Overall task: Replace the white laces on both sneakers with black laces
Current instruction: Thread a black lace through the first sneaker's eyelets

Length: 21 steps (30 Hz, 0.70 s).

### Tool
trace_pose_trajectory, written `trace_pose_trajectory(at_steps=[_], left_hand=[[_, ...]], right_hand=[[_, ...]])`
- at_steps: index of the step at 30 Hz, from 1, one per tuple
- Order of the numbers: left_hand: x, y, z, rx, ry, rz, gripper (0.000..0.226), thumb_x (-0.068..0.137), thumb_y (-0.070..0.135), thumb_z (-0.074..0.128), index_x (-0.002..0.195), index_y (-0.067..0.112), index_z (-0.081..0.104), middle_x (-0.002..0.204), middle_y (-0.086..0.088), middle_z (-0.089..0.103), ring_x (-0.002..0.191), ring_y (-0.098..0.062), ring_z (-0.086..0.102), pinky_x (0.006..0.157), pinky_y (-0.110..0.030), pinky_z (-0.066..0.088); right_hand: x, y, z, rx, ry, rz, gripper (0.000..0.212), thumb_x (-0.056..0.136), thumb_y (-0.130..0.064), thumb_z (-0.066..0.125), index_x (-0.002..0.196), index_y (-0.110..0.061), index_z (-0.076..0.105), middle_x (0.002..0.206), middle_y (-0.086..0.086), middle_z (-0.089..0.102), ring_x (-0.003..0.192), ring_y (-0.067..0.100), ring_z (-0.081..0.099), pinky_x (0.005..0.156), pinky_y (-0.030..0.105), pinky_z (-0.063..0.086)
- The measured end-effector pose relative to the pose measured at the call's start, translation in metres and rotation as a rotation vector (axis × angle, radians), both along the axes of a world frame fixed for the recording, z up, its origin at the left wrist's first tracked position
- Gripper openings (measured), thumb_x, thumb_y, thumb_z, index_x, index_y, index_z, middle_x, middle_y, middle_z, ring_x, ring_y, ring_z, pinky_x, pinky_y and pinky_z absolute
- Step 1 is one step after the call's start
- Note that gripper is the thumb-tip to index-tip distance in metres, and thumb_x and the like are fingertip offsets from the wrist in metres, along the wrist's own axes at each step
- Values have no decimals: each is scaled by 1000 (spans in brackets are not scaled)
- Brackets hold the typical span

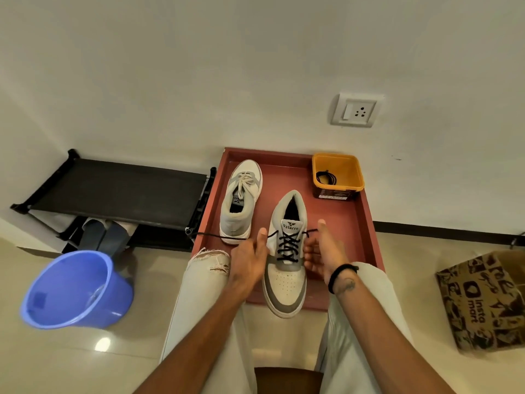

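- near sneaker (286, 280): cream and grey, black laces (288, 247)
- far sneaker (241, 200), upper middle: white laces (245, 182)
- tray (366, 223): reddish brown
- tub (338, 173): orange
- bucket (76, 290), lower left: blue
- box (483, 300), right edge: brown, black print

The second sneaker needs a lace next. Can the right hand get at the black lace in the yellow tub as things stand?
Probably not at once: the right hand pinches an end of the black lace on the near sneaker. The coiled black lace lies uncovered in the open yellow plastic tub.
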State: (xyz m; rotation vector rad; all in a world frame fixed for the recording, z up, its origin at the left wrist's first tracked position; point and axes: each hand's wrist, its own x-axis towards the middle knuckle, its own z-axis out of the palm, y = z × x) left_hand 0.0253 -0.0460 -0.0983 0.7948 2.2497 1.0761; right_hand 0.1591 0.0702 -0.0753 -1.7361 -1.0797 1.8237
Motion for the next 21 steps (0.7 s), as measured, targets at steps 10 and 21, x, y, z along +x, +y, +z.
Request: trace_pose_trajectory(at_steps=[10,21], left_hand=[[-26,34,49,250,-1087,440,21,108,28,50,99,14,62,94,-10,70,91,-25,66,91,-41,51],[-51,41,149,509,-788,326,31,112,28,36,105,14,63,62,-1,63,59,-16,61,74,-34,54]], right_hand=[[-4,31,21,-287,493,-233,22,104,-23,54,91,-10,66,76,1,75,84,15,67,80,33,51],[-4,47,103,91,534,-257,16,101,-13,60,87,-9,68,78,4,70,69,14,66,75,33,58]])
